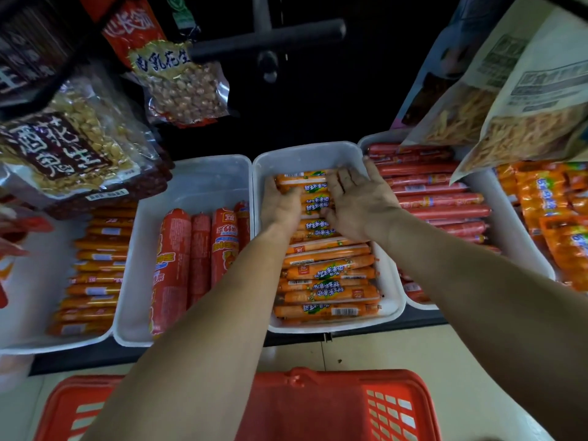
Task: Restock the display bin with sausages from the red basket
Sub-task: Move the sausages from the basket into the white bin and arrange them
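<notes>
Shop shelf, row of tubs. Second tub: fat red wrapped sausages [171, 265]. Left hand [281, 205] grips the ends of orange plastic-wrapped sausages [327, 272] in the middle white plastic display bin [305, 151]. Right hand [359, 202] lies flat on them, likely squaring the stack into the back gap. Next tub: thin red sausages [436, 198]. Red slatted plastic basket [334, 402] sits below.

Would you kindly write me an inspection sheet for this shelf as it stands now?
Surface: dark shelf, only its front edge showing.
Job's things: sausages nearly fill the middle bin, far end bare; red basket below, contents not visible.
Clutter: nothing seen.
Grips: left hand curls round sausage ends; right hand rests flat on them.
Cables: nothing seen.
Surroundings: neighbour bins of other sausages; snack bags hanging above.
</notes>
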